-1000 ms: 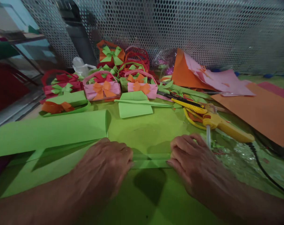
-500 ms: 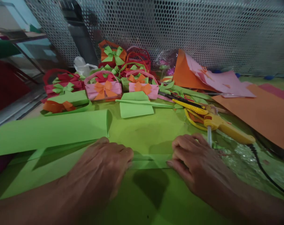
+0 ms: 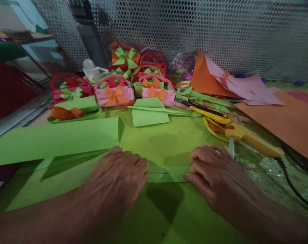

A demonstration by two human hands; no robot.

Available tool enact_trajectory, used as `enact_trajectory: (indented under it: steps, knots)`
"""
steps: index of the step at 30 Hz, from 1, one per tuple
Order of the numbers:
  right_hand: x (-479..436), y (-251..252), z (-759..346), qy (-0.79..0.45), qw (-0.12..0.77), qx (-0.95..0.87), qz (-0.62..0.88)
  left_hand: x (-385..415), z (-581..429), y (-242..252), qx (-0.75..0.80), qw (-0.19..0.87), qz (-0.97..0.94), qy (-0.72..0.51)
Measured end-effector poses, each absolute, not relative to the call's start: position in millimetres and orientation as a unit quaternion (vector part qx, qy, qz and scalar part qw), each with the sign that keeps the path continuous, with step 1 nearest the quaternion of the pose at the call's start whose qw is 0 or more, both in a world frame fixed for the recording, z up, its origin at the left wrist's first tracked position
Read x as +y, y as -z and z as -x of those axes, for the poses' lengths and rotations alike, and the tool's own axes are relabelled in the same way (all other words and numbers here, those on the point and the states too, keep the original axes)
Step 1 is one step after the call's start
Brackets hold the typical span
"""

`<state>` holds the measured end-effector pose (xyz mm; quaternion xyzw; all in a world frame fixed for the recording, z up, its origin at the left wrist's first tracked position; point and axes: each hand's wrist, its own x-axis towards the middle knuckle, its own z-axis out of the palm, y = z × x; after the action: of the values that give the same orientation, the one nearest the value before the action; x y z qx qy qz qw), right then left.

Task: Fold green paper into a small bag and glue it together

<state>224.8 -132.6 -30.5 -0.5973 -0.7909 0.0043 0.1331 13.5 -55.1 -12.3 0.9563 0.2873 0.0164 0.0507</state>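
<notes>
Green folded strip [image 3: 166, 173] pinched by two hands: left [image 3: 118, 179]; right [image 3: 212, 176].

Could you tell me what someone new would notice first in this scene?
Both hands, left hand and right hand, press a folded green strip at the centre front. Behind them stands a cluster of paper baskets with bows, and a yellow glue gun lies to the right.

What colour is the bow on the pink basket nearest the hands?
Orange. The bow sits on the front of the pink basket, clearest in the head view.
</notes>
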Motion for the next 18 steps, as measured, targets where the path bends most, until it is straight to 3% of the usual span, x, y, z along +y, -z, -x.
enact_trajectory:
  steps: [11,18]
  knots:
    - [-134,31,-224,-0.016,0.149,-0.784,0.603,-56,-11,27,0.271,-0.021,-0.962,-0.029]
    - [-136,27,-226,-0.039,0.107,-0.788,0.605,-57,-7,27,0.242,-0.037,-0.969,-0.013]
